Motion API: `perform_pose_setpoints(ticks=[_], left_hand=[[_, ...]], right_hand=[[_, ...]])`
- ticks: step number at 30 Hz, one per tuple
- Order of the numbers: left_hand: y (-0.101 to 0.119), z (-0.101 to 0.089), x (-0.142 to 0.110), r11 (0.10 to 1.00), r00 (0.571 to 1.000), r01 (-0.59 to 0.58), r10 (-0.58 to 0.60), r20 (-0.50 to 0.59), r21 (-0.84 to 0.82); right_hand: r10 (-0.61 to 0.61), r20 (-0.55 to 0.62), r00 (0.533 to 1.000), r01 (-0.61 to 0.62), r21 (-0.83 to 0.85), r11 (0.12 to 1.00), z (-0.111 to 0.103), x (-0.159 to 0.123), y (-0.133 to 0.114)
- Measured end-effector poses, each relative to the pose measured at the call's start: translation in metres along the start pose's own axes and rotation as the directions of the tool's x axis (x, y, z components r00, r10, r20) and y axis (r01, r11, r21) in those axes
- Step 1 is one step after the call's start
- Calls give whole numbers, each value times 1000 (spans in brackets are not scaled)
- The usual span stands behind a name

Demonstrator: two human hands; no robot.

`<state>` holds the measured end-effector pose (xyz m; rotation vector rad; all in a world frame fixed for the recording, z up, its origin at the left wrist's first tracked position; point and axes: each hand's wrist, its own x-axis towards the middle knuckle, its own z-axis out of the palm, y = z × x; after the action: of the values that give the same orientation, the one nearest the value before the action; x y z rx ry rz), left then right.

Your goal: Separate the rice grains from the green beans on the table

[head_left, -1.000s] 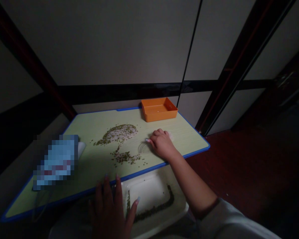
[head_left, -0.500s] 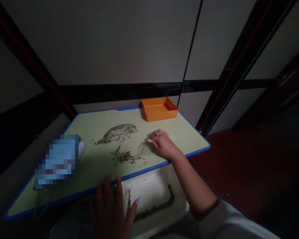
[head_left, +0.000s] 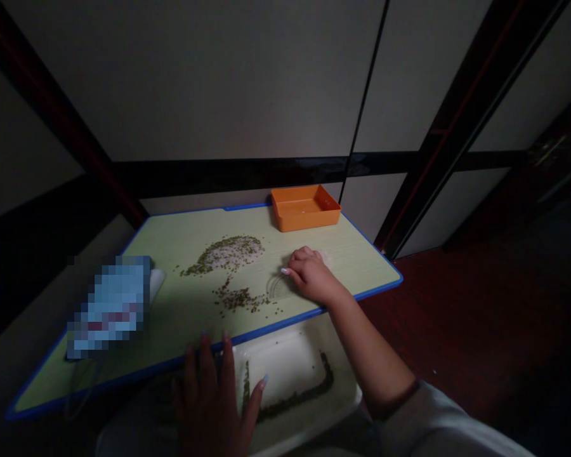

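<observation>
Spanning the far side of the scene, the pale cabinet doors (head_left: pixel 228 82) stand behind a low table (head_left: pixel 361 260) with a pale green top and a blue edge. A dark red floor (head_left: pixel 428 330) lies to the right. A white basin (head_left: pixel 290 349) sits below the near edge of the table; a dark band of small pieces lines parts of its floor. A blue item (head_left: pixel 111 304), obscured by pixelation, lies at the left. The left hand (head_left: pixel 209 400) is at the near edge, fingers spread, partly in front of the basin. The right hand (head_left: pixel 309 271) is curled on the tabletop, right of centre, over a clear curved piece (head_left: pixel 278 287); whether it grips this piece cannot be told. An orange tray (head_left: pixel 308 221) occupies the far edge. Left of the right hand lie a larger heap (head_left: pixel 231 252) of white and green grains and, nearer, a smaller, mostly green heap (head_left: pixel 240 298).
</observation>
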<state>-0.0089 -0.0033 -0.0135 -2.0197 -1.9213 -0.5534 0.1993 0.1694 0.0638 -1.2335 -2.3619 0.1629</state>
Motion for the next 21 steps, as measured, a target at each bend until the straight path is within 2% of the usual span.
perform_pose_setpoints(ticks=[6, 14, 21], left_hand=[[0, 0, 0, 1000, 1000, 3, -3, -4, 2], [-1, 1, -2, 1000, 1000, 2, -2, -10, 3], [1, -2, -1, 1000, 1000, 3, -3, 0, -13]], right_hand=[[-13, 5, 1000, 13, -11, 1000, 0, 0, -1], [54, -8, 999, -54, -71, 996, -1, 0, -2], [30, 8, 1000, -29, -73, 997, 0, 1, -4]])
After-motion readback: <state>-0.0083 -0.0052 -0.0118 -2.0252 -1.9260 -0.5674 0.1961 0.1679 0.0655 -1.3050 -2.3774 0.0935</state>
